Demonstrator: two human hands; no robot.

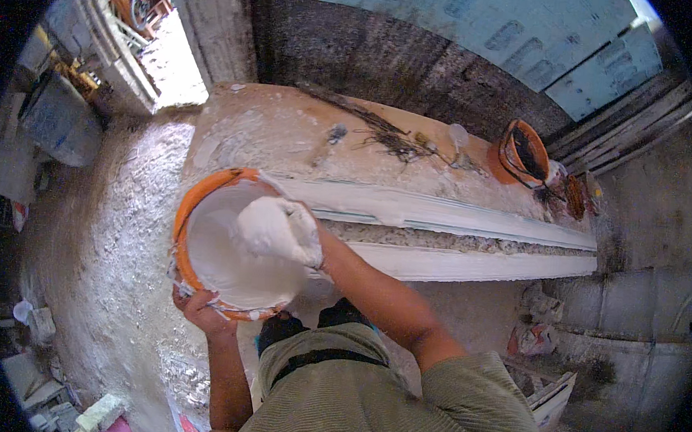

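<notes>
Our left grip clasps the bucket; our right grip, closure unclear, seemingly scoops paste; lifting wants steadiness.

Head-worn fisheye view; steeply downward, close above

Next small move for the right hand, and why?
I'd probably lift the right hand clear of the orange bucket, toward the rough groove: the hand is coated white, the left hand grips the bucket, and the groove looks grey between white bands.
</notes>
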